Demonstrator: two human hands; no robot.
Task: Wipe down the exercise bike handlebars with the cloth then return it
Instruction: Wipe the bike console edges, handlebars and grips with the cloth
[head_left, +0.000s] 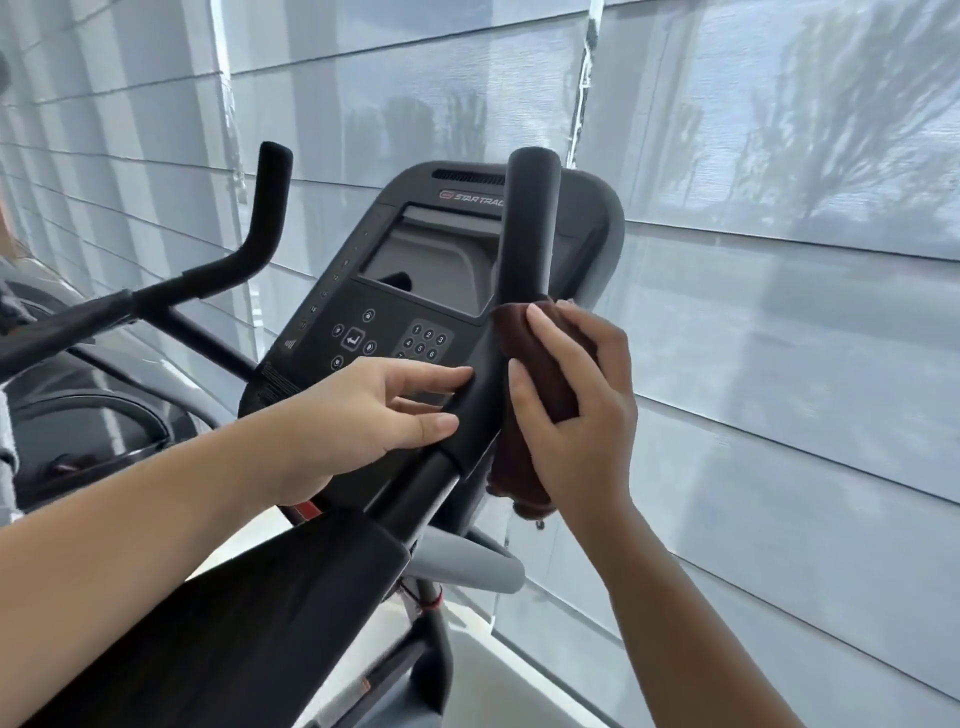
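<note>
- Holding the brown cloth (517, 338) wrapped round the right handlebar (530, 223), centre right of the frame, with the right grip (582, 415) curled closed about both.
- Risking bunching or slipping on the smooth upright, probably leaving the top unwiped.
- Letting the cloth's loose tail dangle at lower centre, likely snagging or dropping.
- Resting the left grip (358, 415), fingers straight and holding nothing, on the bar's bend just beside the keypad (423, 340); possibly pressing buttons.
- Leaving the left handlebar (272, 197), upper left, perhaps forgotten.
</note>
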